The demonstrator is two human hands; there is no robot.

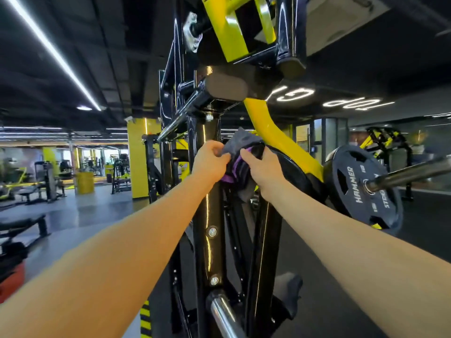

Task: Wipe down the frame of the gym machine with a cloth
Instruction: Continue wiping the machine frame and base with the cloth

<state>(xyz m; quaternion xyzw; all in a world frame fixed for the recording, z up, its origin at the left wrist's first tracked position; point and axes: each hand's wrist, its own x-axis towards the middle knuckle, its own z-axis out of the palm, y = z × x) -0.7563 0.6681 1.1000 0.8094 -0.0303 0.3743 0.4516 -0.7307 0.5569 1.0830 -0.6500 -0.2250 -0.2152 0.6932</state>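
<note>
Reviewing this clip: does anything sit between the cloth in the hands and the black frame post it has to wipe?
Nothing visible does. Both the left hand and right hand grip the cloth right beside the black upright post; the weight plate hangs off to the right.

From my remote station: both of the person's hands meet in front of the glossy black steel upright post (210, 215) of the gym machine, the left hand (210, 160) and right hand (262, 167) gripping a grey-and-purple cloth (240, 152) between them. Right of the post, a curved yellow steel arm (280, 135) descends behind the cloth. Farther right, a round black weight plate (361, 189) sits on a chrome bar (410, 173). Flat black workout benches (23, 223) stand far left.
</note>
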